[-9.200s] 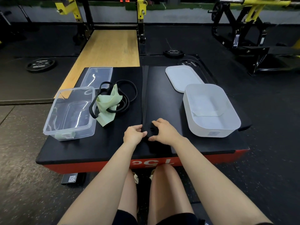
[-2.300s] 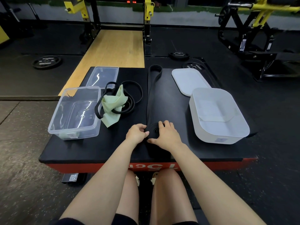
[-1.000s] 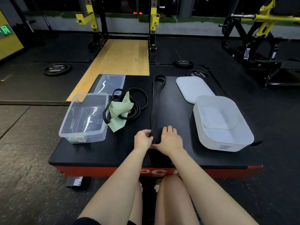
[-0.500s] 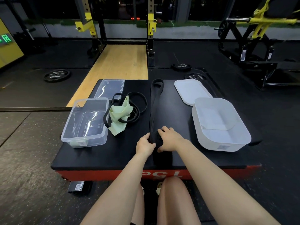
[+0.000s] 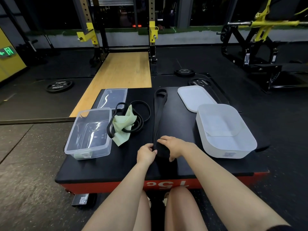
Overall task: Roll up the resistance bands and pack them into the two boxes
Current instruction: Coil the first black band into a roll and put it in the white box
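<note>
Where red edge shows, "15c" (image 5: 168, 185).

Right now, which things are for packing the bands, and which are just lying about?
For the job: wide black band, thin black bands, green band, clear box, white box, both lids.

Lying about: weight plates, squat rack.

The room is dim and the far windows are dark. Soft light falls from above onto the black platform (image 5: 175, 165). Bright white streaks of glare shine on the clear box (image 5: 88, 134) and its clear lid (image 5: 112, 98). The picture is sharp in the middle. Straight lines bend near the edges, because the lens is wide.
</note>
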### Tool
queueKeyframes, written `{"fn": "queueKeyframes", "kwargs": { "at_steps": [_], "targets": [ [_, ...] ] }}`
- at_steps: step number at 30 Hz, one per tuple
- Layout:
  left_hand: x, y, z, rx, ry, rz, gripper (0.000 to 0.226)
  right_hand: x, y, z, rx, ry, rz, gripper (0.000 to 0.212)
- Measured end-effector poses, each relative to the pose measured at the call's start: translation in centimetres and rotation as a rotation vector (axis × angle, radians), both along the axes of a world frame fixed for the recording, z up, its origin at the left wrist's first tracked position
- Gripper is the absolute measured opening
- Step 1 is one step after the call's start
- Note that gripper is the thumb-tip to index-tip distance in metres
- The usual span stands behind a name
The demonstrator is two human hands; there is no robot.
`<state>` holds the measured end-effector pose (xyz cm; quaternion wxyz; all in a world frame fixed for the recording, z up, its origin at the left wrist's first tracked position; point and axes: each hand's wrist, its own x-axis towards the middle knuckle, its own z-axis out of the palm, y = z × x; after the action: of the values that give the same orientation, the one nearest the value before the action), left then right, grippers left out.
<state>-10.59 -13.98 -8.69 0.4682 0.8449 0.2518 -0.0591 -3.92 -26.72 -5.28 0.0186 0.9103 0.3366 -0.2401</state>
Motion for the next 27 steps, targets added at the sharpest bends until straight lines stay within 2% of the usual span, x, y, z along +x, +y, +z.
{"fn": "queueKeyframes", "kwargs": {
  "at_steps": [4, 8, 12, 16, 20, 27],
  "targets": [
    [0.6, -0.1, 0.3, 0.029, 0.006, -0.018, 0.039, 0.0, 0.0, 0.1, -0.014, 0.0, 0.01, 0.105],
    [0.8, -0.4, 0.4, 0.039, 0.013, -0.027, 0.052, -0.1, 0.0, 0.1, -0.033, 0.004, -0.001, 0.106],
    [1.1, -0.3, 0.5, 0.049, 0.02, -0.065, 0.05, -0.2, 0.1, 0.8, -0.074, 0.004, -0.035, 0.107],
    [1.2, -0.4, 0.6, 0.082, 0.028, -0.078, 0.048, -1.2, 0.1, 1.2, -0.076, -0.031, -0.19, 0.113],
    [1.1, -0.5, 0.7, 0.102, 0.013, -0.075, 0.048, -2.5, 0.7, 0.4, 0.006, -0.087, -0.376, 0.108],
    [1.0, -0.5, 0.0, -0.005, -0.01, -0.062, 0.055, -3.5, 1.9, -1.0, 0.134, -0.165, -0.474, 0.094]
  ]
}}
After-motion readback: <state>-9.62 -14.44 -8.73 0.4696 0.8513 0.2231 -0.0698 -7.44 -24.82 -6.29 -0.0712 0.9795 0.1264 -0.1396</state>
